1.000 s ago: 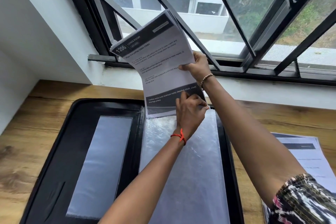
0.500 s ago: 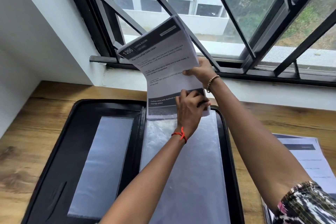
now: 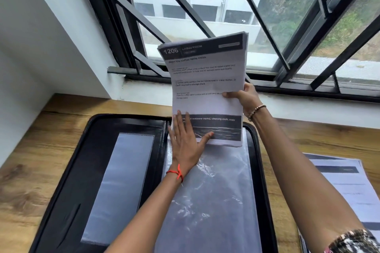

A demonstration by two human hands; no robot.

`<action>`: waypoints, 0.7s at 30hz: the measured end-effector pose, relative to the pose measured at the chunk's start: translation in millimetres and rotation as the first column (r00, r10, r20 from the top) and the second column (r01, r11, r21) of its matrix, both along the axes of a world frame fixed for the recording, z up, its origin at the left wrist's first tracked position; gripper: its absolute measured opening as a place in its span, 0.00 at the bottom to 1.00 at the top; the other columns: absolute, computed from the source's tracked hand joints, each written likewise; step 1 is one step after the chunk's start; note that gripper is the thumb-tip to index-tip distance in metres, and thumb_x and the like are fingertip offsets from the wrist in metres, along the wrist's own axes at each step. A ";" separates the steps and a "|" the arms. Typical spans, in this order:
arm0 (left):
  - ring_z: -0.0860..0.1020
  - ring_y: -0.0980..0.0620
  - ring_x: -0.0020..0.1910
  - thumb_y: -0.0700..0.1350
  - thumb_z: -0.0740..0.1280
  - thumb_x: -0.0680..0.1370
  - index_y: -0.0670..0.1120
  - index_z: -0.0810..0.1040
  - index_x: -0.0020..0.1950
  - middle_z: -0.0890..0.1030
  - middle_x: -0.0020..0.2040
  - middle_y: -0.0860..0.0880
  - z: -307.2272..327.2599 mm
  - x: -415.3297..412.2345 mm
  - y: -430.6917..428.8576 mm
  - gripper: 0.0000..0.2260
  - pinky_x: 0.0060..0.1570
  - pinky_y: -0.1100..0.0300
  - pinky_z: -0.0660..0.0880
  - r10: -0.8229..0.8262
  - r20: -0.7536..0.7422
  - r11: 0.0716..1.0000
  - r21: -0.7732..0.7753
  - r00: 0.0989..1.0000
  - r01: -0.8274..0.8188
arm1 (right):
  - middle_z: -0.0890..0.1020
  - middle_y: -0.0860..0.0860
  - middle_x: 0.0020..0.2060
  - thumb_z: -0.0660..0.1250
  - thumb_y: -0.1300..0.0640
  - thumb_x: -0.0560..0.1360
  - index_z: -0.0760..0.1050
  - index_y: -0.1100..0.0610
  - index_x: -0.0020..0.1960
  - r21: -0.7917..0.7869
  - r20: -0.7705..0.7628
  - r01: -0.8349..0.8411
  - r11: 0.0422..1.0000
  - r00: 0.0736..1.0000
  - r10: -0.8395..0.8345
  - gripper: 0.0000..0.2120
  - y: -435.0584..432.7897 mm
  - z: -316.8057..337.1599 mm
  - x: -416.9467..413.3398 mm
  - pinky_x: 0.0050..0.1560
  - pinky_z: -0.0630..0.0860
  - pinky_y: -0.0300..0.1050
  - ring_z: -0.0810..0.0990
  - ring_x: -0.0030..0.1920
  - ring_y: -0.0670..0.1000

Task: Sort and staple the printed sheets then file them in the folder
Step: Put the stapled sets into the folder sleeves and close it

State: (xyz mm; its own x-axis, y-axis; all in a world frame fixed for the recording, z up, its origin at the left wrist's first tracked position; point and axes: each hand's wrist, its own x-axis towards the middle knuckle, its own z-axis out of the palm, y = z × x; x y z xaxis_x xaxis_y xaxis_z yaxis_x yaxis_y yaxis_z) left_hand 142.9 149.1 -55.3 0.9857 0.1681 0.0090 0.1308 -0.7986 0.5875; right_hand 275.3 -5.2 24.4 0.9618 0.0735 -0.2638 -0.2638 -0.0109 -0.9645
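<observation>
A stack of printed sheets headed "1206 Living Room" stands nearly upright over the top of an open black folder. My right hand grips the stack's right edge, thumb on the front. My left hand lies flat with straight fingers on the sheets' lower left corner and on the clear plastic sleeve of the folder's right half. The stack's bottom edge meets the sleeve's top; whether it is inside the sleeve I cannot tell.
The folder lies on a wooden desk under a barred window. A second pile of printed sheets lies on the desk to the right of the folder. A white wall rises at the left.
The stack has swung from a leftward tilt to nearly upright and shifted right. My left hand went from curled at the bottom right corner to flat on the lower left corner.
</observation>
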 end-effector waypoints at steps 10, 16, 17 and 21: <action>0.28 0.47 0.72 0.79 0.28 0.57 0.50 0.23 0.69 0.28 0.74 0.44 -12.9 -4.3 -24.9 0.49 0.66 0.40 0.25 -0.046 -0.174 0.991 0.115 0.984 0.067 | 0.78 0.57 0.48 0.69 0.68 0.71 0.75 0.65 0.57 -0.235 0.165 -0.027 0.972 0.984 0.068 0.15 13.0 1.3 -7.4 0.45 0.77 0.40 0.77 0.48 0.54; 0.29 0.46 0.73 0.79 0.28 0.58 0.48 0.28 0.72 0.29 0.74 0.45 -11.5 -3.8 -26.5 0.51 0.67 0.39 0.28 -0.049 -0.165 0.991 0.116 0.985 0.069 | 0.79 0.59 0.48 0.69 0.69 0.70 0.76 0.65 0.55 -0.261 0.199 -0.026 0.965 0.977 0.080 0.13 13.5 0.0 -8.4 0.49 0.77 0.50 0.77 0.46 0.55; 0.28 0.46 0.72 0.79 0.27 0.57 0.48 0.28 0.72 0.29 0.74 0.45 -11.2 -3.4 -26.5 0.52 0.67 0.39 0.28 -0.049 -0.172 0.990 0.122 0.984 0.071 | 0.80 0.59 0.48 0.69 0.70 0.70 0.76 0.65 0.55 -0.240 0.192 -0.023 0.970 0.979 0.071 0.13 13.8 0.4 -9.2 0.49 0.77 0.48 0.77 0.46 0.54; 0.27 0.47 0.72 0.79 0.26 0.56 0.48 0.28 0.72 0.26 0.73 0.46 -9.6 -3.9 -25.7 0.53 0.67 0.38 0.28 -0.064 -0.190 0.990 0.113 0.980 0.087 | 0.79 0.56 0.46 0.69 0.70 0.70 0.76 0.63 0.53 -0.217 0.180 -0.019 0.976 0.982 0.059 0.12 13.3 3.0 -12.2 0.43 0.77 0.41 0.77 0.45 0.54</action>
State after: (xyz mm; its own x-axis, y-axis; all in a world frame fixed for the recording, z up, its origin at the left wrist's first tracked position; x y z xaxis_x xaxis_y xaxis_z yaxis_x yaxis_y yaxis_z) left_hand 138.9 123.4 -64.9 0.9820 0.1021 -0.1591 0.1650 -0.8735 0.4580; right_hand 263.1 8.1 27.3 0.9927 0.0730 -0.0956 -0.0767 -0.2281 -0.9706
